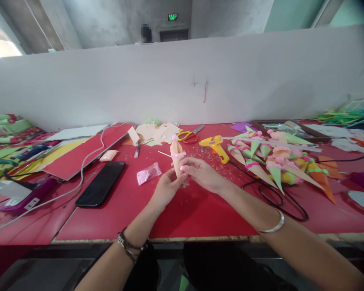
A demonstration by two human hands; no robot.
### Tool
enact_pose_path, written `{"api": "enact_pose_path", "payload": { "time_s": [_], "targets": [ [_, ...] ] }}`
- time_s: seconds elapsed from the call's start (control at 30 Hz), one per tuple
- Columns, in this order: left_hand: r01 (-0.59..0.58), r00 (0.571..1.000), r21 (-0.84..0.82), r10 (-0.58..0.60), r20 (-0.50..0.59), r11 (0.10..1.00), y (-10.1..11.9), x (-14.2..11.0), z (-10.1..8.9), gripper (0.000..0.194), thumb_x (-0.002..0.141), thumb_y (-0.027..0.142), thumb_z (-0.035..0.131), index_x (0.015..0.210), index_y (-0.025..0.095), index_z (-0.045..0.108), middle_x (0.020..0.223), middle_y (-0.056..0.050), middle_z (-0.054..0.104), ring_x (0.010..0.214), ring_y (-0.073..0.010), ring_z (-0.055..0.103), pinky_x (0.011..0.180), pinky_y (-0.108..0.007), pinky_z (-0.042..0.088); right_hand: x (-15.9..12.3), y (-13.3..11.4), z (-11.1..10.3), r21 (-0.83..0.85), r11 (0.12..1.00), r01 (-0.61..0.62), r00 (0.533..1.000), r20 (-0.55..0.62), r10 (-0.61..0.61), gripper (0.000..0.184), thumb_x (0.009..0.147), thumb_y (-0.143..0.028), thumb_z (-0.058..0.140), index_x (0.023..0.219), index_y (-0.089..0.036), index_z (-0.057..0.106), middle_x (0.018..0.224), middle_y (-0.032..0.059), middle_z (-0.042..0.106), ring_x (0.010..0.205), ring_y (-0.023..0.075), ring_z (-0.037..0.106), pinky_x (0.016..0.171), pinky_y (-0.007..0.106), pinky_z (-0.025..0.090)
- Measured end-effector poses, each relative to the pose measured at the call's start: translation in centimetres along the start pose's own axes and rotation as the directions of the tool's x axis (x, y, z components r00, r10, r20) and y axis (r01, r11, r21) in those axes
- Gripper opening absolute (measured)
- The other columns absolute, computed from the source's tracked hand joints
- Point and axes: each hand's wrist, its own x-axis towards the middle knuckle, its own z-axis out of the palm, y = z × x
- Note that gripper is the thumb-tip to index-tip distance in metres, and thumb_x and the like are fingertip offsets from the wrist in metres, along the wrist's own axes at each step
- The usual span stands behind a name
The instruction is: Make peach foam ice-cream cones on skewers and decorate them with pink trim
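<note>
Both my hands are closed around a small peach craft ice cream cone (177, 155), held upright above the red table (197, 214). Pink trim runs round its rim and a pink pompom tops it. My left hand (166, 186) grips the lower part of the cone. With its fingers at the side, my right hand (200, 171) holds the cone and has something small and pink at the fingertips, perhaps a pompom. A thin white stick (164, 154) juts out left of the cone. Left of my hands lies a clear bag of pink bits (148, 173).
A yellow glue gun (215, 147) with a black cord (291, 212) lies right of my hands, beside a pile of finished cones (273, 155). Scissors (190, 134) and peach scraps (157, 132) lie behind. At left are a black phone (100, 184) and a white cable (82, 169).
</note>
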Motion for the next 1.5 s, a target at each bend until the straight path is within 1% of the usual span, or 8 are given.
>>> {"api": "enact_pose_path", "payload": {
  "time_s": [0.3,0.53,0.67,0.8,0.93,1.17,1.33,1.5],
  "targets": [
    [-0.364,0.918,0.247,0.390,-0.066,0.898,-1.0,0.1,-0.8,0.021,0.075,0.023,0.047,0.095,0.018,0.043,0.094,-0.005,0.055,0.086,-0.0153,0.053,0.075,-0.028,0.042,-0.5,-0.8,0.9,-0.570,0.795,0.205,0.978,0.081,-0.194,0.012,0.075,-0.032,0.056,0.078,-0.020,0.059,0.091,0.0020,0.055,0.094,0.0157,0.050,0.090,0.034,0.037],
    [-0.063,0.984,0.012,0.065,-0.165,0.998,0.4,0.0,-0.3,0.019,0.081,0.034,0.041,0.078,0.016,0.049,0.067,0.000,0.051,0.066,-0.0109,0.049,0.058,-0.021,0.038,-0.2,-0.1,0.2,-0.474,0.865,0.163,0.983,0.002,-0.184,0.013,0.074,-0.034,0.057,0.081,-0.023,0.060,0.103,0.0025,0.049,0.105,0.0154,0.046,0.090,0.031,0.038],
    [0.104,0.990,-0.220,-0.080,0.116,0.970,0.5,0.0,-0.2,0.040,0.079,0.048,0.039,0.054,0.018,0.033,0.046,0.007,0.024,0.040,-0.0055,0.023,0.041,-0.020,0.020,0.2,0.0,-0.3,-0.183,0.970,0.159,0.978,-0.106,-0.180,0.015,0.071,-0.037,0.058,0.077,-0.023,0.057,0.089,0.0000,0.057,0.093,0.0140,0.053,0.085,0.032,0.042],
    [0.339,0.824,-0.289,-0.134,0.551,0.895,0.9,-0.4,-0.6,0.048,0.080,0.054,0.030,0.048,0.019,0.027,0.042,0.008,0.017,0.038,-0.0049,0.016,0.039,-0.020,0.014,0.0,-0.9,-0.6,0.160,0.977,0.142,0.989,-0.050,-0.136,0.021,0.069,-0.042,0.060,0.074,-0.023,0.053,0.091,0.0003,0.059,0.090,0.0149,0.055,0.079,0.033,0.044],
    [0.436,0.662,-0.161,-0.194,0.724,0.885,1.2,-0.9,-0.7,0.053,0.079,0.059,0.025,0.048,0.017,0.033,0.038,0.007,0.023,0.034,-0.0045,0.023,0.039,-0.021,0.019,-0.4,-1.5,-0.8,0.268,0.961,0.067,0.991,0.092,-0.095,0.021,0.068,-0.042,0.061,0.074,-0.023,0.054,0.099,0.0017,0.057,0.090,0.0152,0.055,0.073,0.029,0.045],
    [0.149,0.951,-0.026,-0.136,0.277,0.988,0.4,-0.7,0.2,0.031,0.069,0.042,0.059,0.067,0.015,0.045,0.058,0.002,0.050,0.051,-0.0071,0.047,0.053,-0.021,0.036,-0.3,-0.8,-0.7,-0.116,0.992,0.055,0.998,-0.017,-0.057,0.010,0.072,-0.031,0.060,0.075,-0.022,0.059,0.098,0.0004,0.053,0.090,0.0133,0.052,0.074,0.025,0.042],
    [0.164,0.956,-0.182,-0.111,0.271,0.970,0.1,-0.5,0.1,0.036,0.070,0.043,0.058,0.058,0.015,0.039,0.048,0.008,0.033,0.042,-0.0023,0.027,0.043,-0.017,0.024,-0.3,-0.9,-0.3,-0.277,0.950,0.143,0.989,0.074,-0.127,0.007,0.071,-0.029,0.061,0.076,-0.023,0.062,0.105,0.0014,0.051,0.111,0.0167,0.041,0.091,0.033,0.035],
    [0.302,0.934,-0.481,-0.156,0.320,0.823,0.9,-0.5,-0.3,0.025,0.072,0.035,0.059,0.071,0.014,0.047,0.050,0.009,0.027,0.040,-0.0005,0.023,0.040,-0.013,0.021,0.2,-0.5,-0.6,-0.227,0.947,0.226,0.955,-0.143,-0.262,0.008,0.071,-0.025,0.061,0.078,-0.028,0.065,0.117,-0.0014,0.044,0.114,0.0138,0.038,0.095,0.031,0.034]
  ]
}}
